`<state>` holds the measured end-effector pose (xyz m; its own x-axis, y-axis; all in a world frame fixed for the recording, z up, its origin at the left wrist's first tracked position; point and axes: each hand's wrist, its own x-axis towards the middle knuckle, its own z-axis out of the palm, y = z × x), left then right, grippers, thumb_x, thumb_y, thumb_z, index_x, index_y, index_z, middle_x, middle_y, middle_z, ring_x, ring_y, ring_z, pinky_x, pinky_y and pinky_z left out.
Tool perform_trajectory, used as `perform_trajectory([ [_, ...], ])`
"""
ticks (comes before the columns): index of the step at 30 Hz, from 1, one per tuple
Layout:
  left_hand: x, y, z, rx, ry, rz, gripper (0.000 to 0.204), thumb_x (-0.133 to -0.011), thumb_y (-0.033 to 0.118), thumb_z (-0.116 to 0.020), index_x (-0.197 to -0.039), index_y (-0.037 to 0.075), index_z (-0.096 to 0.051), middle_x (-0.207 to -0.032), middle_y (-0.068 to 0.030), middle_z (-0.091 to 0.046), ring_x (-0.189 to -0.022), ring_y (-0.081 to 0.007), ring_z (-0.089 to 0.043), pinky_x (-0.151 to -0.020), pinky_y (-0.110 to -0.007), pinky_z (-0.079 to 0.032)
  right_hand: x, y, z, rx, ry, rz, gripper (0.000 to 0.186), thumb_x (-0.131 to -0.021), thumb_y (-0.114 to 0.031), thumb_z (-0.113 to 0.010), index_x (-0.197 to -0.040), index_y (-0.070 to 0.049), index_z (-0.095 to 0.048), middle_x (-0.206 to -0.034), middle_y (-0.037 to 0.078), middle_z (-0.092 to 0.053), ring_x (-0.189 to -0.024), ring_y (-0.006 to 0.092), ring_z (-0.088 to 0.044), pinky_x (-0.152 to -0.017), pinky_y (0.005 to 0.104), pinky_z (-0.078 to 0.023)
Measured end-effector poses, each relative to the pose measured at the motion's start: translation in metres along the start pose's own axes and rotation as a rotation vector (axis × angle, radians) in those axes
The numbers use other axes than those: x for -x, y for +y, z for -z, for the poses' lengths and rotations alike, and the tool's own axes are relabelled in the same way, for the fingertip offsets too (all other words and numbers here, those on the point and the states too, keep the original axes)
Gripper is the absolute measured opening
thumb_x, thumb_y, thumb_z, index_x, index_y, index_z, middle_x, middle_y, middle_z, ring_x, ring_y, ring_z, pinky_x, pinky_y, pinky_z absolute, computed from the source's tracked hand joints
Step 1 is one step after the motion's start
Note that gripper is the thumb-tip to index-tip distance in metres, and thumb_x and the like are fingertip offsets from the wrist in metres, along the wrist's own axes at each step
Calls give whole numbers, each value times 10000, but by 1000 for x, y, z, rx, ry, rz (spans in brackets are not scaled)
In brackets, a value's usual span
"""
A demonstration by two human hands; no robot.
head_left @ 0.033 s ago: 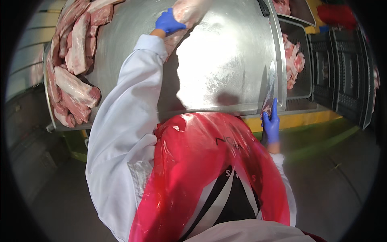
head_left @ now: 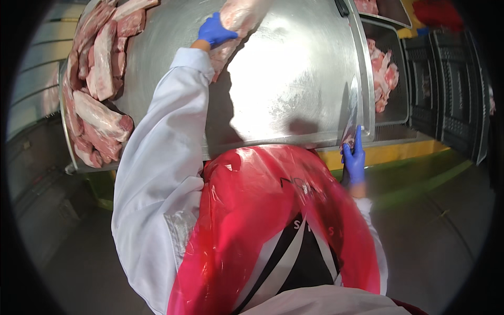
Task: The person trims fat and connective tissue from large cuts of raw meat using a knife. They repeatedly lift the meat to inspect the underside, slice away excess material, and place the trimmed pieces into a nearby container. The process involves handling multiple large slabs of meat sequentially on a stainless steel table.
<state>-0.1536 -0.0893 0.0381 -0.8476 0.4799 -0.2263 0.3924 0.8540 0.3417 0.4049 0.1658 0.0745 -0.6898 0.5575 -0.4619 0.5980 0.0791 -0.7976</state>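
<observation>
No shift against the earlier frame: hands, meat and knife sit the same, so the work is at a hold, not mid-stroke.

Left hand [head_left: 214, 32], blue glove, arm stretched out to the far side of the table [head_left: 283, 79], fingers closed over the near end of a pale slab [head_left: 239, 21]. The slab lies flat at the table's far edge and runs out of frame.

Right hand [head_left: 354, 157], blue glove, at the table's near right corner, wrapped shut round the handle of a knife [head_left: 353, 113]. The blade points away over the table's right edge, with a scrap of meat at its heel.

The table is bare, shiny steel, with glare in the middle. A pile [head_left: 100, 84] of rib cuts is heaped along its left side. A tray [head_left: 401, 105] with meat chunks sits just right of the table, and black crates [head_left: 446, 89] stand further right. A yellow rail [head_left: 388, 152] runs under the table's near edge, and the floor [head_left: 446, 236] is grey. A red apron [head_left: 262, 220] over a white coat fills the low frame.
</observation>
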Motion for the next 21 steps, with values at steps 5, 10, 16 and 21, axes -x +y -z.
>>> perform_trajectory([
  [5, 30, -33, 4, 290, -325, 78, 1102, -583, 526, -864, -1439, -17, -431, -1293, -237, -626, -1188, -354, -629, -1006, -425, -493, 3, 5, -3, -74, -10, -18, 807, -933, 7, -526, -1629, -200, -174, -726, 4, -573, -559, 74, -474, -524, 248, -448],
  [10, 77, 23, -26, -122, -18, 211, 1214, -645, 466, -860, -1565, 24, -201, -1509, -275, -410, -1339, -421, -484, -1077, -495, -434, -5, 5, 14, -72, -28, 0, 782, -938, -18, -529, -1623, -197, -198, -704, 23, -584, -555, 84, -468, -530, 263, -441],
  [16, 65, 105, -53, -553, 106, 321, 1260, -646, 491, -860, -1564, -2, -153, -1527, -296, -343, -1366, -491, -417, -1063, -600, -407, -25, 21, 29, -77, -20, 70, 772, -951, -20, -553, -1619, -227, -227, -724, 7, -591, -557, 80, -440, -529, 263, -428],
  [21, 31, 22, 2, -199, 27, 156, 1023, -585, 440, -900, -1371, -56, -473, -1243, -219, -635, -1116, -344, -655, -932, -418, -547, -18, 28, 48, -105, 34, 4, 774, -951, -1, -562, -1615, -246, -246, -757, 12, -607, -558, 69, -445, -524, 255, -435],
])
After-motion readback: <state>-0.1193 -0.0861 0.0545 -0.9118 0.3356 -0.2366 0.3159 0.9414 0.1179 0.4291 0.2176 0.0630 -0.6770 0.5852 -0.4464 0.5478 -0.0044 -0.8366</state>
